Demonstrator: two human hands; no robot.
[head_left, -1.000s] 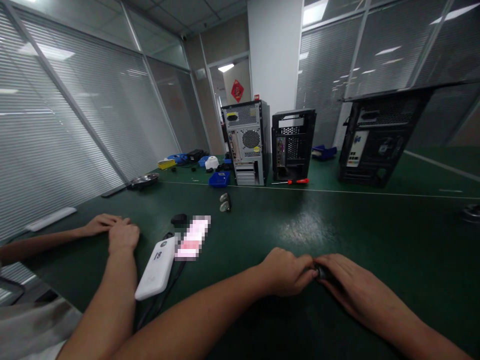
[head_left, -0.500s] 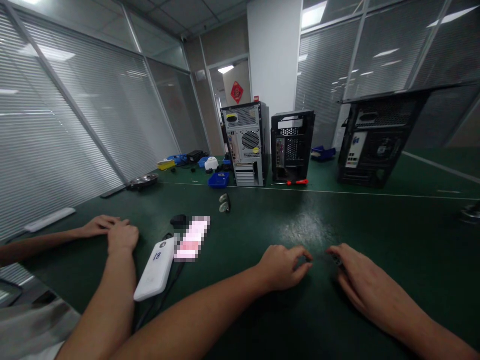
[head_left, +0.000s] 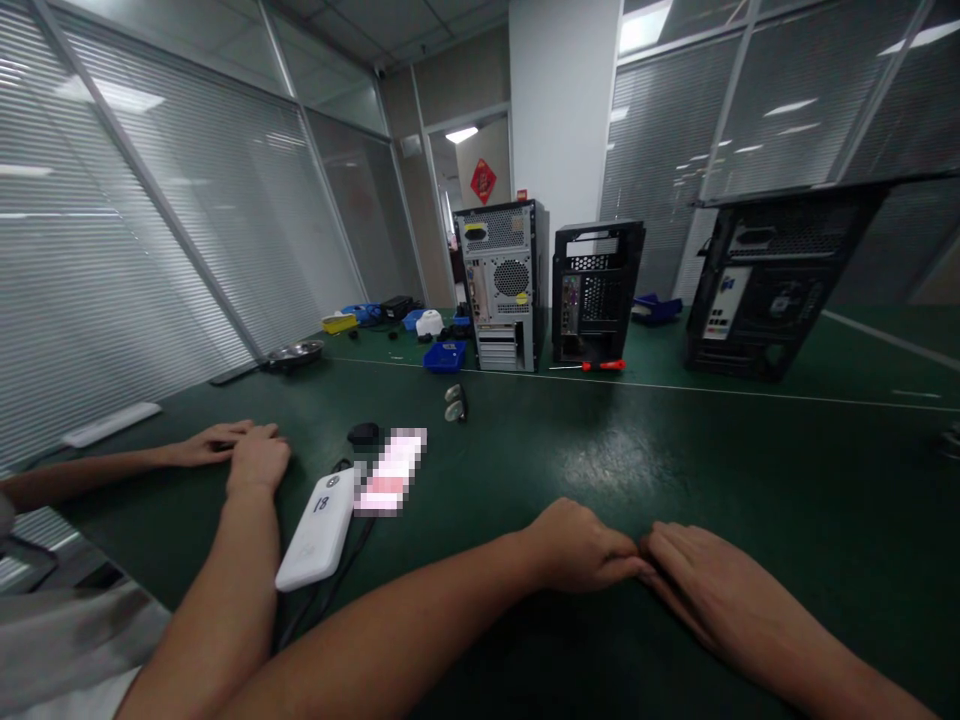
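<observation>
From the head camera, the person's left hand (head_left: 581,550) and right hand (head_left: 701,580) lie low on the green table mat (head_left: 750,470), fingertips meeting between them. The left hand's fingers are curled in, thumb and forefinger pinched toward the right; the right hand lies flatter, fingers stretched toward the left hand. Whatever sits at that meeting point is hidden under the fingertips — I cannot tell what it is, which way its long axis runs, or whether either hand really grips it. Both hands are equally close to that spot, each touching it from its own side.

To the left, well apart, a co-worker's hands (head_left: 247,455) rest together on the mat. Between them and the person's left forearm lies a white power bank (head_left: 319,530) marked "18", its long axis running away from the viewer, a dark cable trailing from its near end. Just beyond it are a blurred pink patch and a small black object (head_left: 364,433).

Farther back, a pair of glasses (head_left: 454,402) lies alone — then a row of upright computer cases: a grey one (head_left: 501,285), a black one (head_left: 596,290), a larger black one (head_left: 780,275). A red-handled screwdriver (head_left: 596,365) lies before the middle case, a blue bin (head_left: 444,356) beside the grey one. Nothing stands near the meeting fingertips.
</observation>
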